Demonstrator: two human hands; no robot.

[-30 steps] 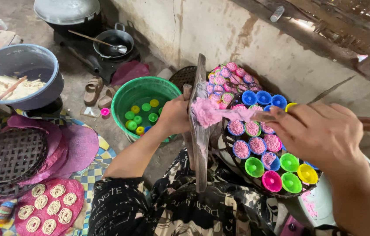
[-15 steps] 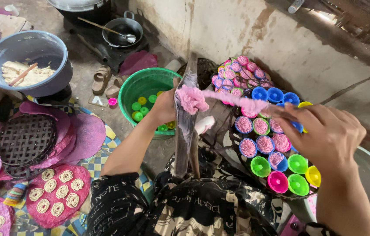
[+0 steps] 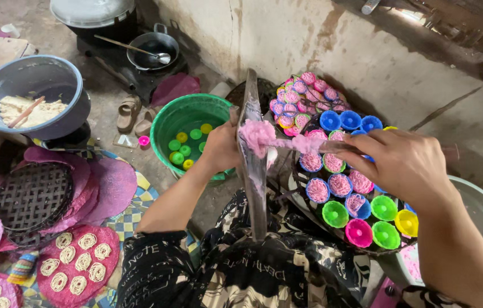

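My left hand (image 3: 221, 149) grips the edge of a flat metal grater-like plate (image 3: 251, 165) held upright over my lap. A lump of pink dough (image 3: 257, 136) sticks to the plate's upper part. My right hand (image 3: 404, 162) is closed on a thin stick (image 3: 333, 146) that carries more pink dough (image 3: 308, 143) and reaches the lump. Just beyond lies a round woven tray (image 3: 310, 212) with several small coloured cups (image 3: 361, 208), some filled with pink noodle nests, others empty.
A green bucket (image 3: 181, 117) with small cups in water stands left of the plate. A blue-grey bowl (image 3: 33, 94) of pale dough, a pan with a ladle (image 3: 151, 51), pink cloths with noodle coils (image 3: 79, 259), a dark woven mat (image 3: 30, 197) and a wall (image 3: 310, 34) surround me.
The view has shifted slightly left and down. My right hand has drawn the stick rightward, with pink dough stretching from the lump on the plate. My left hand keeps its grip.
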